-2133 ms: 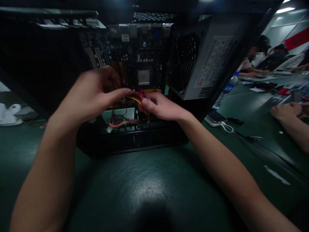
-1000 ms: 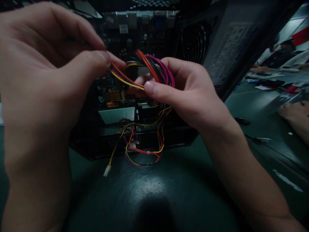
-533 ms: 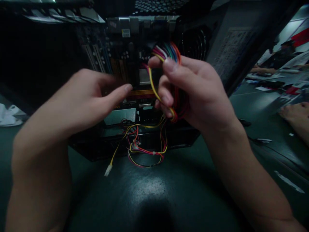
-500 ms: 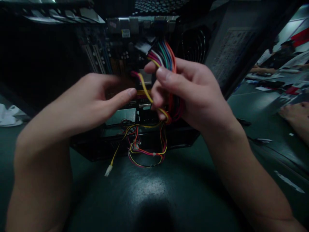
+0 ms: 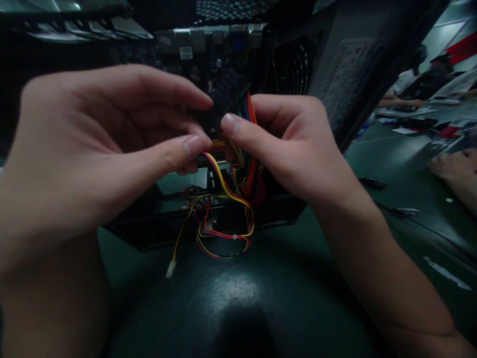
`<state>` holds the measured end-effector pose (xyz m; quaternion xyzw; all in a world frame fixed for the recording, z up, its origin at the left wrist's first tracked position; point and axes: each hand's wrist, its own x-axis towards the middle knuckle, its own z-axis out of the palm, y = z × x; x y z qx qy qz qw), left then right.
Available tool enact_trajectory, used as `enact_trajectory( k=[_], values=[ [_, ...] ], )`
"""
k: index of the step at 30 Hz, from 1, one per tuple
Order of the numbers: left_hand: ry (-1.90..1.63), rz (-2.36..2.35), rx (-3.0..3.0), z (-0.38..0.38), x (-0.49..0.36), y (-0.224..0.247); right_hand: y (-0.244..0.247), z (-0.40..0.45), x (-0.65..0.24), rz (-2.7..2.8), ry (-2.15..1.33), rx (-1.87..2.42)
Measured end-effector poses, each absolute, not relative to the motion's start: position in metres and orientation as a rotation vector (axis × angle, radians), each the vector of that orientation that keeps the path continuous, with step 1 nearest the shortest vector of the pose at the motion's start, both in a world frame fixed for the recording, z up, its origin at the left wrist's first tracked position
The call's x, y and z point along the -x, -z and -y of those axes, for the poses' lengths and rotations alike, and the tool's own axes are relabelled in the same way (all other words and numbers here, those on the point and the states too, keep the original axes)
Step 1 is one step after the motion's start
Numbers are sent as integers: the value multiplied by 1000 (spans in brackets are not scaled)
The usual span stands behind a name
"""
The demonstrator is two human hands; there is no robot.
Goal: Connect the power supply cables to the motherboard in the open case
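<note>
My left hand (image 5: 149, 119) is closed, thumb and finger pinching the end of a thin yellow-and-pink power cable (image 5: 220, 179); whatever plug it has is hidden by the fingers. My right hand (image 5: 290, 141) grips a thick bundle of coloured wires just below its wide black power connector (image 5: 230, 90), which tilts up between both hands. Left fingertips are close to the connector; contact cannot be made out. Both hands are over an open computer case (image 5: 130, 233). From its front edge hang looped wires (image 5: 218, 234) and a yellow lead with a small white plug (image 5: 171, 269).
A power supply (image 5: 350, 69) with a label and a fan grille (image 5: 291, 69) fill the case's right side. Motherboard ports (image 5: 186, 42) line the back. On the green table (image 5: 179, 313) lie a dark cable (image 5: 406, 211) and a white strip (image 5: 447, 273). Another person's hand (image 5: 456, 169) rests at right.
My left hand has moved up and right and now pinches the yellow-and-pink cable. The black connector has turned in my right hand, its bundle now hanging straighter. The view has shifted slightly.
</note>
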<state>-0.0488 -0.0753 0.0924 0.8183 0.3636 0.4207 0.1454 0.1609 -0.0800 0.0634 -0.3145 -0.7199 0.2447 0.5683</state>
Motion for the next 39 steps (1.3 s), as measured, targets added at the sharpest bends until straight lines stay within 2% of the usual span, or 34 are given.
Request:
enact_trajectory(
  k=[2, 4, 10, 18, 25, 33, 39],
  values=[
    [-1421, -876, -2359, 71, 45, -88, -65, 83, -161, 1692, -561, 757],
    [-1487, -692, -2378, 63, 43, -84, -67, 85, -164, 1728, -606, 745],
    [-1304, -511, -2309, 48, 40, -80, -65, 77, -173, 1918, -747, 743],
    [-1417, -546, -2237, 54, 26, -76, -65, 76, -176, 1881, -673, 714],
    [-1209, -671, -2417, 60, 22, -78, -66, 81, -175, 1856, -394, 739],
    [-1439, -737, -2420, 60, 18, -74, -64, 80, -169, 1965, -446, 761],
    [-1388, -776, -2459, 58, 17, -71, -64, 78, -168, 1998, -419, 829]
  ],
)
